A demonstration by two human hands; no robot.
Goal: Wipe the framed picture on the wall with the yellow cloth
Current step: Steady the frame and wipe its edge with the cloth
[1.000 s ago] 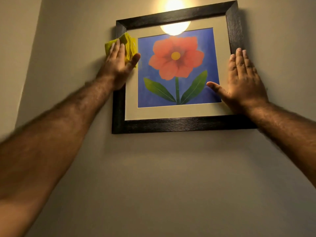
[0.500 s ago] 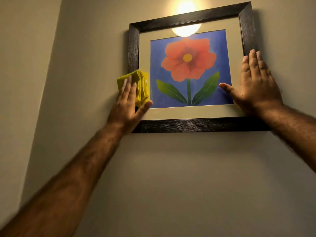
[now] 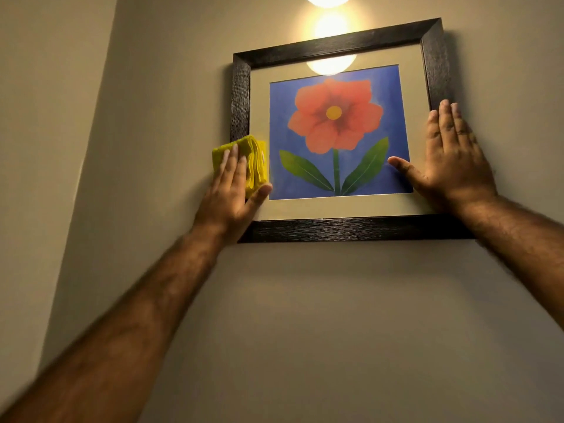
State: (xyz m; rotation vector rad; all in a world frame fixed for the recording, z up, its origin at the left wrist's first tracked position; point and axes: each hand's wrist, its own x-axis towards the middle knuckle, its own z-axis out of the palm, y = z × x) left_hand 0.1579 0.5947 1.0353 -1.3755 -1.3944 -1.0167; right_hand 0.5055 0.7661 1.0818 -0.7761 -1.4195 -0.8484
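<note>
A dark-framed picture (image 3: pixel 341 228) of a red flower on blue hangs on the beige wall. My left hand (image 3: pixel 233 190) presses a folded yellow cloth (image 3: pixel 256 160) flat against the lower part of the frame's left side, thumb on the mat. My right hand (image 3: pixel 451 160) lies flat and open on the frame's right side, fingers pointing up, thumb resting on the glass near the blue print's lower right corner.
A wall lamp (image 3: pixel 328 0) glows above the frame and reflects in the glass. A wall corner (image 3: pixel 97 117) runs down to the left of the picture. Bare wall stretches below the frame.
My left hand slid the cloth down the left side of the frame from the top corner to the lower part. The right hand stayed on the right side.
</note>
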